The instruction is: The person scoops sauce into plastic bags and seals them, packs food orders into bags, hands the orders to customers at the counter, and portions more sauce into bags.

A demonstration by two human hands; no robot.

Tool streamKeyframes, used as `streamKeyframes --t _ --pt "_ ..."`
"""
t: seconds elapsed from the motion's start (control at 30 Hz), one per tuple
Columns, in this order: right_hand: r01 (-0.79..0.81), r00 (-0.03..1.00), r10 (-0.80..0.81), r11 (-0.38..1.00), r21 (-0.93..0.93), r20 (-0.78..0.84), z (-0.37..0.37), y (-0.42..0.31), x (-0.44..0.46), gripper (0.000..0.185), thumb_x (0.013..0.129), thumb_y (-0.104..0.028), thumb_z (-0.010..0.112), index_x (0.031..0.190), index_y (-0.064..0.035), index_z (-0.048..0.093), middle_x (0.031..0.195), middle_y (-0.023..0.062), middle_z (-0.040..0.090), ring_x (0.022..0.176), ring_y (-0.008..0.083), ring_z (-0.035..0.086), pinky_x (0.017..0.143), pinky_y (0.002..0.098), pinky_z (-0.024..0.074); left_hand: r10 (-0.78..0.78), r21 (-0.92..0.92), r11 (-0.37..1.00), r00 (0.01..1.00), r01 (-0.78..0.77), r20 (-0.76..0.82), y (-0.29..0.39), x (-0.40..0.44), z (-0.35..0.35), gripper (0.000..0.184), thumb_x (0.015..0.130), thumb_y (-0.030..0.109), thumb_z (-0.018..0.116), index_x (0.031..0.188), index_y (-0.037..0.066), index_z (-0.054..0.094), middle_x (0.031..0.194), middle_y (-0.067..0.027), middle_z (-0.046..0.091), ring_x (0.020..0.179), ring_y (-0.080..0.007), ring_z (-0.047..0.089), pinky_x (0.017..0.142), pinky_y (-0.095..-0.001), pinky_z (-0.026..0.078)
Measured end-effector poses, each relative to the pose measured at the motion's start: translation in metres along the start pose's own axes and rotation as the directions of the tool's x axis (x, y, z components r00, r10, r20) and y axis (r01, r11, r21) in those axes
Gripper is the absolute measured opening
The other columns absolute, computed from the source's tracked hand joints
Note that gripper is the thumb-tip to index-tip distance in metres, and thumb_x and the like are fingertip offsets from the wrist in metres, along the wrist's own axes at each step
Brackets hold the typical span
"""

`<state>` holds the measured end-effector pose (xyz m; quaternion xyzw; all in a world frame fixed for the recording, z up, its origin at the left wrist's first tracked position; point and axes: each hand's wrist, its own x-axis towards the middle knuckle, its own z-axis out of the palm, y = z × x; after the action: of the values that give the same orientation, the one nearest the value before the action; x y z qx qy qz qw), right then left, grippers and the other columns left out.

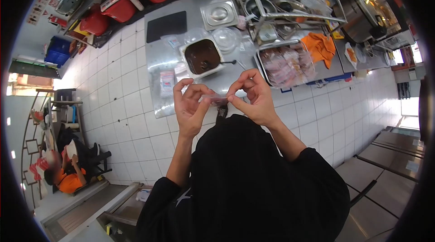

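Observation:
In front of my chest, a small clear plastic bag (pixel 217 99) is stretched between both hands. My left hand (pixel 190 108) pinches one end between thumb and forefinger, its other fingers curled loosely. The opposite end sits in a thumb-and-finger pinch of my right hand (pixel 254 99). Just beyond, on the steel table, stands a metal container (pixel 206 73) of dark brown sauce (pixel 199 54), with a black ladle handle (pixel 229 62) over its right rim. To the right, a metal tray (pixel 261 66) is piled with filled plastic packets (pixel 287 66). A printed pack of bags (pixel 167 83) lies left.
A steel lid (pixel 219 14), a black board (pixel 166 26) and an orange cloth (pixel 319 49) lie on the worktop. A metal rack (pixel 294 15) rises at the back right, beside a large pot (pixel 360 13). Another person (pixel 70 181) sits at the far left.

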<state>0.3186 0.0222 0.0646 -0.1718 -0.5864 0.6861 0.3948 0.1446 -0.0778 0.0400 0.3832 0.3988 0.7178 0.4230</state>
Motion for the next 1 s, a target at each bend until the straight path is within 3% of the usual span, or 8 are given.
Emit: streamKeyframes --t 0.03,0.23,0.33,0.37,0.47,0.6,0.77,1.0 --pt "-0.025 1.0 0.025 1.0 0.006 -0.011 -0.003 0.0 -0.013 0.041 0.087 0.008 0.07 0.115 -0.0064 0.043 0.095 0.0087 0.066 0.093 0.0139 0.064 0.088 0.0321 0.0507 0.01 0.0 1.0 0.999 -0.01 -0.038 -0.003 -0.011 0.006 0.064 0.092 -0.006 0.065 0.144 0.004 0.028 0.103 -0.0136 0.06 0.102 -0.02 0.061 0.091 -0.0361 0.055" --pt "-0.008 0.99 0.017 0.998 0.066 -0.143 -0.008 -0.017 -0.09 0.036 0.089 0.008 0.068 0.112 -0.0051 0.043 0.093 0.0068 0.063 0.092 0.0136 0.063 0.084 0.0309 0.0518 0.084 0.003 0.996 0.996 -0.084 -0.037 -0.015 -0.075 0.053 0.059 0.094 -0.008 0.063 0.141 0.004 0.03 0.102 -0.0133 0.061 0.098 -0.0173 0.061 0.085 -0.0307 0.056" --pt "-0.029 0.996 0.031 0.999 0.026 -0.082 -0.015 -0.03 -0.122 0.035 0.09 0.008 0.067 0.111 -0.0052 0.042 0.096 0.0071 0.061 0.092 0.0132 0.062 0.085 0.0309 0.0517 0.077 -0.004 0.997 0.99 -0.078 -0.116 -0.007 -0.106 0.081 0.061 0.094 -0.005 0.066 0.141 0.002 0.028 0.099 -0.0137 0.063 0.099 -0.0206 0.063 0.089 -0.0355 0.057" --pt "-0.009 0.999 0.011 0.999 0.035 -0.049 -0.015 -0.033 -0.13 0.039 0.09 0.006 0.068 0.118 -0.0047 0.043 0.097 0.0065 0.061 0.094 0.0129 0.061 0.085 0.0301 0.0511 0.135 -0.006 0.991 0.984 -0.136 -0.12 -0.009 -0.113 0.089 0.061 0.094 -0.009 0.062 0.143 0.004 0.028 0.1 -0.0135 0.063 0.093 -0.017 0.064 0.081 -0.0301 0.059" --pt "-0.049 0.993 0.056 0.997 -0.063 0.104 -0.019 -0.04 -0.146 0.043 0.09 0.004 0.068 0.125 -0.0037 0.045 0.099 0.0058 0.062 0.095 0.0121 0.06 0.086 0.0292 0.0495 0.079 -0.016 0.997 0.988 -0.081 -0.129 0.004 -0.135 0.107 0.062 0.093 -0.009 0.062 0.143 0.004 0.028 0.101 -0.0137 0.065 0.092 -0.0168 0.066 0.078 -0.0298 0.062" --pt "-0.069 0.99 0.075 0.996 -0.047 0.116 -0.024 -0.03 -0.161 0.046 0.089 0.003 0.069 0.128 -0.0032 0.046 0.101 0.0064 0.063 0.096 0.0116 0.06 0.089 0.0282 0.0466 0.097 0.044 0.995 0.981 -0.091 -0.17 -0.001 -0.148 0.121 0.065 0.091 -0.01 0.063 0.144 0.004 0.027 0.1 -0.0135 0.066 0.097 -0.0215 0.07 0.078 -0.0326 0.064" --pt "-0.082 0.995 0.078 0.994 0.073 0.064 -0.047 -0.022 -0.154 0.04 0.089 0.004 0.068 0.122 -0.0034 0.047 0.1 0.0055 0.064 0.094 0.0099 0.06 0.086 0.027 0.0478 0.152 0.181 0.976 0.974 -0.121 -0.167 -0.015 -0.135 0.148 0.07 0.09 -0.012 0.062 0.146 0.003 0.023 0.102 -0.0151 0.064 0.104 -0.0246 0.067 0.081 -0.0333 0.064" --pt "-0.088 0.993 0.093 0.994 0.065 -0.076 -0.161 -0.028 -0.12 0.043 0.088 0.004 0.072 0.122 -0.0019 0.046 0.097 0.0081 0.069 0.092 0.0116 0.065 0.085 0.0272 0.051 -0.012 0.289 0.957 0.998 0.03 -0.065 -0.084 -0.054 0.21 0.063 0.093 -0.013 0.06 0.143 0.001 0.025 0.102 -0.0118 0.06 0.098 -0.0183 0.062 0.091 -0.0318 0.055"
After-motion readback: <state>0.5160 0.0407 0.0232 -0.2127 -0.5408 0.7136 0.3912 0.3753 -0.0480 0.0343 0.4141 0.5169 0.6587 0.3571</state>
